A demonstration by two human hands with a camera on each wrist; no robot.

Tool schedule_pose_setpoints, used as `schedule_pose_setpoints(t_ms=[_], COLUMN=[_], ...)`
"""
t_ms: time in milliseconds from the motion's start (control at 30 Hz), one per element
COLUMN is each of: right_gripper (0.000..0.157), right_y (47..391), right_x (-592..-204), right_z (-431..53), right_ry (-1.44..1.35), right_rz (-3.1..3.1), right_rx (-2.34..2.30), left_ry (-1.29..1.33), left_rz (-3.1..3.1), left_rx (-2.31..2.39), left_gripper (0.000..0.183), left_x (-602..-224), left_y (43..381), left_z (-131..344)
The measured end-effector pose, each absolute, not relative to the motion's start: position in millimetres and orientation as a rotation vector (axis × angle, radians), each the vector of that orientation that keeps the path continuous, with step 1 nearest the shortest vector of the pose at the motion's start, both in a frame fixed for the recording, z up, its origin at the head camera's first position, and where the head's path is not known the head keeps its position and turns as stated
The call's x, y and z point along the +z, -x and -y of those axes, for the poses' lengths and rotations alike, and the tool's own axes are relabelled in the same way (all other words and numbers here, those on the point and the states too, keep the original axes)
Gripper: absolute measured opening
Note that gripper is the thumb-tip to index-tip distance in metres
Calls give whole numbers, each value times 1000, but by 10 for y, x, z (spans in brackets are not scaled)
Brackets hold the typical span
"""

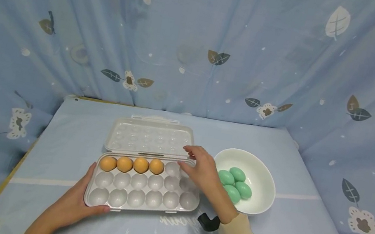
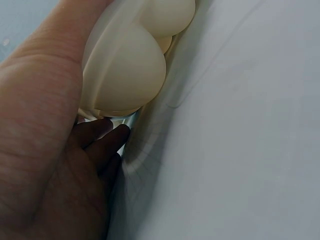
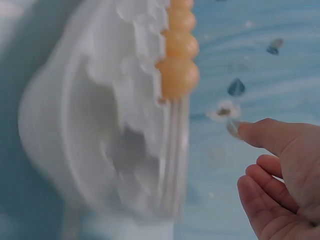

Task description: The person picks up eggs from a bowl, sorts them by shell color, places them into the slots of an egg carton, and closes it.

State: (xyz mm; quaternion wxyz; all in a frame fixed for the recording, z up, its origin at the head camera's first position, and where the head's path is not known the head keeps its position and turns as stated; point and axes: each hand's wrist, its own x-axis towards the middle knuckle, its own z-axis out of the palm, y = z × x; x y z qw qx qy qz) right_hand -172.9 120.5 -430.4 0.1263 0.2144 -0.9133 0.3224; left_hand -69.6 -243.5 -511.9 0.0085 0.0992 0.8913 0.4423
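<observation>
A white plastic egg box [image 1: 146, 191] lies with its clear lid [image 1: 150, 137] folded back behind it. Several orange egg-like balls [image 1: 141, 165] fill the left part of its back row of hollows; the other visible hollows hold nothing. At the box's left end my left hand [image 1: 72, 202] grips the rim, thumb along the front edge; in the left wrist view its fingers [image 2: 107, 145] are beside the box's rounded underside. My right hand [image 1: 202, 172] hovers over the back right corner, thumb and fingers apart and holding nothing, covering some hollows.
To the right of the box stands a white bowl [image 1: 263, 189] with several green eggs [image 1: 234, 184] in its left part. A black curved object [image 1: 208, 222] lies by my right wrist. Blue printed cloth covers the table [image 1: 302, 233], and a patterned curtain [image 1: 202, 32] hangs behind it.
</observation>
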Motion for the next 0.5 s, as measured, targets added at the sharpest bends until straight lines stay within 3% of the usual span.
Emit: schedule_pose_setpoints(t_ms=[500], right_gripper=[49], right_y=[1650], right_x=[-4263], right_z=[-2179], right_ry=[-304], right_rz=[2769], right_rx=[886], left_ry=[-337], left_rz=[-2783], left_rx=[1395], left_gripper=[139], left_x=[-5126], left_y=[711], left_z=[2433])
